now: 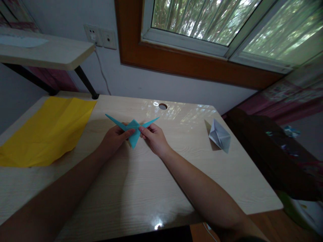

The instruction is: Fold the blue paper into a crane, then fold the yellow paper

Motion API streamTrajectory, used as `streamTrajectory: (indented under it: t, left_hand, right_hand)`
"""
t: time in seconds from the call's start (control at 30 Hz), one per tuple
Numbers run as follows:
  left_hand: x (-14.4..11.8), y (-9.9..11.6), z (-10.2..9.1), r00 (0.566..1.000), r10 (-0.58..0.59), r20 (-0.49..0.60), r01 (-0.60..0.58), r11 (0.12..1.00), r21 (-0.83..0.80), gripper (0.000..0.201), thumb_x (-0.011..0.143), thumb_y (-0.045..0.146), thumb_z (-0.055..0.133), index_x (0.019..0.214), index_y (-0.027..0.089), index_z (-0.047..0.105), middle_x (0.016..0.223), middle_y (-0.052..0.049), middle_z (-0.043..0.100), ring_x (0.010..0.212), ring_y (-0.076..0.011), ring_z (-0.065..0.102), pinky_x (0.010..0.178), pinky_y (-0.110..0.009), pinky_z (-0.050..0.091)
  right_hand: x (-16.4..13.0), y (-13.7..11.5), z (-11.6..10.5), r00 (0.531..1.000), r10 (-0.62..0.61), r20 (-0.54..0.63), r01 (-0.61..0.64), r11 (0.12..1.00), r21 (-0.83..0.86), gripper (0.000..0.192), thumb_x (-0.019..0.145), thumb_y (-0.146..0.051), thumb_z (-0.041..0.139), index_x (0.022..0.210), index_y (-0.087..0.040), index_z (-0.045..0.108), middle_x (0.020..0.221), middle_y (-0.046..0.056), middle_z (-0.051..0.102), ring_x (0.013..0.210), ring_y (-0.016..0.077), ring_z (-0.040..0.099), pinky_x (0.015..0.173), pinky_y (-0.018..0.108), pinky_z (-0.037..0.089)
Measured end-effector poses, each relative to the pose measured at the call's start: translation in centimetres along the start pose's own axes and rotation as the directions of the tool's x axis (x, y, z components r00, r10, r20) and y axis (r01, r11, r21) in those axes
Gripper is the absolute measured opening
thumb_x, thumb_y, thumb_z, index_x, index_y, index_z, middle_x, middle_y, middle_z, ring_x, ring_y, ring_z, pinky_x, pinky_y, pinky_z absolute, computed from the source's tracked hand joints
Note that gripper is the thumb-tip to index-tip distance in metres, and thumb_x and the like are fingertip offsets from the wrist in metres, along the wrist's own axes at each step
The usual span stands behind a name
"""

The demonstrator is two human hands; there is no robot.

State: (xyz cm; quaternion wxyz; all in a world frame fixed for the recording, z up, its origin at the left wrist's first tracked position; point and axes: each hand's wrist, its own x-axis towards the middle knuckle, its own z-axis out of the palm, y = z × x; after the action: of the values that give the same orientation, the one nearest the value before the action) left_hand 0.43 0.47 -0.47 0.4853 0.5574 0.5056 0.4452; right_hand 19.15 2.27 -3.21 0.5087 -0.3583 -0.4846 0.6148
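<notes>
The blue paper figure is held on the near side of the round hole in the pale surface, and somewhat to the left of it. The left hand has its grip closed on the figure's left part, thumb lying across the front; the right hand pinches it where the right-hand spike begins, between thumb and fingers, just in front of the hole. Holding close to the middle from both sides probably keeps the folds together and stops the thin spikes from bending, since those are left free. The yellow sheet lies well to the left of the hole and the grey folded paper stands apart to its right, perhaps so that the middle stays open for both hands.

The figure's longest line runs sideways, from one spike tip to the other: the left spike slants outward, away from the hole, while the right one slants up to end just short of it. The kite-like body is shorter and lies crosswise to that line, its sharp lower tip pointing away from the hole, towards the person. Whether that tip touches the surface cannot be told.
</notes>
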Motion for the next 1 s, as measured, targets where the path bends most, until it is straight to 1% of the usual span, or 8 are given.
streamTrajectory:
  t: [0.07, 0.13, 0.27, 0.43, 0.67, 0.77, 0.87, 1.0]
  left_hand:
    - [-0.2, 0.3, 0.1, 0.998, 0.011, 0.059, -0.013, 0.999, 0.046, 0.036, 0.079, 0.054, 0.078, 0.088, 0.019, 0.076, 0.084, -0.002, 0.075, 0.079, -0.0198, 0.067, 0.074, -0.027, 0.051]
    - [-0.2, 0.5, 0.1, 0.997, 0.024, 0.071, -0.030, 0.996, 0.082, 0.035, 0.081, 0.053, 0.076, 0.092, 0.020, 0.076, 0.088, -0.002, 0.077, 0.084, -0.0220, 0.068, 0.076, -0.028, 0.051]
    - [-0.3, 0.5, -0.1, 0.997, 0.031, 0.067, -0.042, 0.987, 0.155, 0.035, 0.081, 0.053, 0.075, 0.093, 0.019, 0.077, 0.088, -0.003, 0.077, 0.083, -0.0236, 0.067, 0.073, -0.029, 0.050]
    - [-0.3, 0.6, -0.2, 0.995, 0.031, 0.096, -0.053, 0.971, 0.234, 0.037, 0.084, 0.054, 0.070, 0.095, 0.019, 0.077, 0.087, -0.003, 0.076, 0.082, -0.0235, 0.066, 0.074, -0.031, 0.049]
    - [-0.4, 0.6, -0.1, 0.995, 0.018, 0.100, -0.041, 0.970, 0.239, 0.035, 0.083, 0.053, 0.070, 0.088, 0.019, 0.075, 0.079, -0.001, 0.072, 0.075, -0.0204, 0.062, 0.068, -0.029, 0.046]
    - [-0.3, 0.5, -0.1, 0.994, 0.030, 0.101, -0.053, 0.969, 0.240, 0.035, 0.083, 0.053, 0.070, 0.084, 0.019, 0.074, 0.074, 0.000, 0.068, 0.071, -0.0189, 0.059, 0.065, -0.028, 0.045]
    - [-0.3, 0.3, -0.2, 0.994, 0.030, 0.107, -0.055, 0.970, 0.239, 0.035, 0.082, 0.053, 0.071, 0.084, 0.019, 0.073, 0.074, 0.000, 0.069, 0.069, -0.0184, 0.059, 0.064, -0.028, 0.044]
    - [-0.2, 0.1, -0.2, 0.992, 0.020, 0.127, -0.050, 0.970, 0.237, 0.035, 0.082, 0.054, 0.071, 0.082, 0.019, 0.072, 0.072, 0.000, 0.069, 0.067, -0.0179, 0.059, 0.062, -0.027, 0.043]
  right_hand:
    - [0.0, 0.0, 0.0, 1.000, 0.003, 0.014, -0.003, 1.000, -0.010, 0.033, 0.078, -0.048, 0.081, 0.076, -0.019, 0.064, 0.066, -0.004, 0.056, 0.063, 0.0109, 0.046, 0.062, 0.026, 0.035]
    - [-0.1, -0.1, 0.0, 1.000, -0.006, 0.014, 0.006, 1.000, -0.012, 0.030, 0.078, -0.046, 0.080, 0.076, -0.019, 0.066, 0.067, -0.004, 0.055, 0.063, 0.0111, 0.045, 0.063, 0.026, 0.035]
    - [-0.2, -0.6, 0.2, 0.997, -0.057, -0.044, 0.055, 0.997, -0.049, 0.025, 0.078, -0.044, 0.080, 0.076, -0.021, 0.071, 0.073, -0.002, 0.058, 0.069, 0.0125, 0.047, 0.065, 0.027, 0.037]
    - [-0.1, -1.0, 0.1, 0.991, -0.098, -0.090, 0.095, 0.995, -0.040, 0.019, 0.077, -0.042, 0.081, 0.077, -0.024, 0.076, 0.080, -0.001, 0.063, 0.072, 0.0136, 0.051, 0.068, 0.028, 0.039]
    - [-0.1, -1.3, -0.1, 0.977, -0.131, -0.167, 0.127, 0.991, -0.030, 0.018, 0.079, -0.042, 0.080, 0.077, -0.024, 0.078, 0.077, 0.000, 0.062, 0.072, 0.0142, 0.051, 0.070, 0.030, 0.040]
    - [-0.1, -1.6, -0.2, 0.973, -0.134, -0.187, 0.134, 0.991, -0.013, 0.018, 0.080, -0.042, 0.078, 0.077, -0.024, 0.078, 0.074, -0.001, 0.060, 0.069, 0.0132, 0.048, 0.067, 0.029, 0.038]
    - [0.0, -1.8, -0.2, 0.966, -0.122, -0.228, 0.131, 0.991, 0.025, 0.020, 0.079, -0.041, 0.078, 0.074, -0.022, 0.077, 0.072, -0.001, 0.059, 0.066, 0.0123, 0.046, 0.065, 0.029, 0.037]
    - [0.1, -1.9, -0.5, 0.949, -0.108, -0.296, 0.127, 0.991, 0.047, 0.020, 0.078, -0.041, 0.077, 0.079, -0.022, 0.078, 0.073, 0.000, 0.061, 0.063, 0.0118, 0.044, 0.060, 0.028, 0.035]
